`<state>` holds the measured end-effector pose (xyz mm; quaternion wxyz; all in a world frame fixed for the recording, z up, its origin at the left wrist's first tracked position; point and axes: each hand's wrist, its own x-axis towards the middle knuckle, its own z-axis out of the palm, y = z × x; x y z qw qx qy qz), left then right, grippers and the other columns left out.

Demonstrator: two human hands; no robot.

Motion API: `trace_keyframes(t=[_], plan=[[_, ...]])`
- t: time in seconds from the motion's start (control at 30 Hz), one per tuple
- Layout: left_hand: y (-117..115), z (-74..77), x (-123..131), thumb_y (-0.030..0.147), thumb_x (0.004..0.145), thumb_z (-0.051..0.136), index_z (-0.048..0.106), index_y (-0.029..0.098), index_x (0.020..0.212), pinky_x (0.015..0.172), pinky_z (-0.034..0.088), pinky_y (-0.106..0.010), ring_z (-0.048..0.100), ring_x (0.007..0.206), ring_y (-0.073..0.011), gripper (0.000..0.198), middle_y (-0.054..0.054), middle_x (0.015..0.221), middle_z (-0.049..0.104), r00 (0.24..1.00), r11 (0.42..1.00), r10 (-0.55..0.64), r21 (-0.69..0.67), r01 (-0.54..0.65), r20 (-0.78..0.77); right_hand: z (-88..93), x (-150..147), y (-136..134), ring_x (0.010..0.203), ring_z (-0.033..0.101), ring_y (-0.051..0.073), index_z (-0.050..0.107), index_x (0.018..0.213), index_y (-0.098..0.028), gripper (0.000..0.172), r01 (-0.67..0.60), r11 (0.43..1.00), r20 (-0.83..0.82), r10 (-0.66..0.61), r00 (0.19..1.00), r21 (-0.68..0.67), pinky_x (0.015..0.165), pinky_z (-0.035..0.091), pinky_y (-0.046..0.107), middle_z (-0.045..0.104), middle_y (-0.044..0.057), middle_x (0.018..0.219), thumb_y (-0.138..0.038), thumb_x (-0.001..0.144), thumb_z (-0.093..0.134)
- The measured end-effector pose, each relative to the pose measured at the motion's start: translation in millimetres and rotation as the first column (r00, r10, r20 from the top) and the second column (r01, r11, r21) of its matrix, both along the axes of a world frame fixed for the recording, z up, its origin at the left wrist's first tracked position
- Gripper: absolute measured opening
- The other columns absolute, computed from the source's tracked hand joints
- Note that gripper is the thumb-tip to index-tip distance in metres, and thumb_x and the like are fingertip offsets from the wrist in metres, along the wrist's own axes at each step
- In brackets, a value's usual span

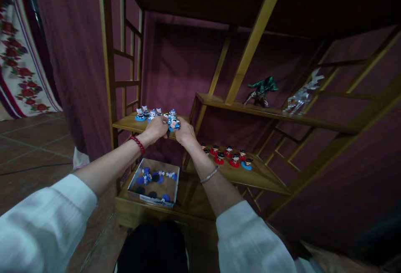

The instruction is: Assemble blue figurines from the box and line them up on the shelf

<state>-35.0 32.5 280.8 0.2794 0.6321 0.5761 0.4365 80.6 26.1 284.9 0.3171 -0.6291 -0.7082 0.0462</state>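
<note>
Both my hands reach forward to the left-hand shelf [130, 122]. Between them is a small blue and white figurine [173, 123], pinched from either side by my left hand [158, 128] and my right hand [186, 132]. Just behind it another figurine [172, 113] with a blue top shows above my fingers. Several similar little figurines [140, 114] on blue bases stand on the shelf to the left. Below my hands sits an open shallow cardboard box [142, 197], with more blue and white figurines [146, 175] lying inside.
Figurines on red bases [234, 161] stand on a lower shelf [257, 177] to the right. Higher up are a dark green statuette [262, 92] and a clear glass-like ornament [303, 95]. Wooden posts [108, 55] frame the unit, and a purple curtain [72, 55] hangs at left.
</note>
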Motion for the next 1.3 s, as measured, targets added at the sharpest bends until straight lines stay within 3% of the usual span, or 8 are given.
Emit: trace_keyframes(t=[0.4,0.67,0.93,1.13,1.3], plan=[[3.1,3.8,11.2,0.004,0.071,0.046,0.061,0.008,0.091,0.038,0.034,-0.015,0.05,0.035,-0.0071,0.025,0.0,0.05,0.055,0.995,0.998,-0.063,-0.025,0.065,0.074,4.7,-3.4,-2.8,0.099,0.059,0.021,0.035,0.129,-0.025,0.06,0.052,0.997,0.084,-0.047,0.995,-0.058,0.082,0.042,0.027,0.062,0.007,0.11,-0.025,0.074,0.059],[-6.7,10.8,9.1,0.003,0.07,0.046,0.061,0.008,0.079,0.04,0.036,-0.016,0.05,0.036,-0.0087,0.018,0.001,0.042,0.052,0.99,0.994,-0.062,-0.079,0.073,0.125,0.5,-2.8,4.3,0.098,0.059,0.024,0.028,0.136,-0.022,0.072,0.048,0.999,0.031,-0.047,0.998,-0.018,0.08,0.043,0.029,0.063,0.01,0.107,-0.023,0.072,0.061],[-9.5,12.7,17.6,0.0,0.07,0.042,0.06,0.009,0.081,0.039,0.032,-0.016,0.053,0.04,-0.0091,0.022,0.0,0.045,0.053,0.972,0.986,-0.102,-0.109,0.128,0.213,-2.1,0.7,13.6,0.094,0.06,0.022,0.013,0.14,-0.023,0.089,0.032,0.999,-0.036,-0.032,0.999,-0.003,0.078,0.044,0.027,0.064,0.008,0.104,-0.019,0.067,0.064],[-4.7,11.0,27.4,-0.001,0.07,0.039,0.06,0.009,0.079,0.036,0.027,-0.017,0.043,0.036,-0.0072,0.024,0.002,0.043,0.047,0.965,0.982,-0.117,-0.116,0.147,0.233,0.2,1.0,19.9,0.095,0.06,0.023,0.001,0.141,-0.022,0.105,0.046,0.999,0.002,-0.046,0.999,-0.025,0.077,0.044,0.029,0.063,0.009,0.103,-0.015,0.06,0.068],[-6.0,14.5,31.1,0.001,0.071,0.04,0.059,0.01,0.079,0.035,0.025,-0.017,0.041,0.037,-0.0067,0.023,0.002,0.047,0.049,0.962,0.981,-0.12,-0.121,0.153,0.246,2.5,-0.6,25.5,0.103,0.056,0.025,0.002,0.141,-0.02,0.104,0.082,0.997,0.011,-0.082,0.997,-0.005,0.083,0.042,0.032,0.061,0.012,0.108,-0.016,0.061,0.068]])
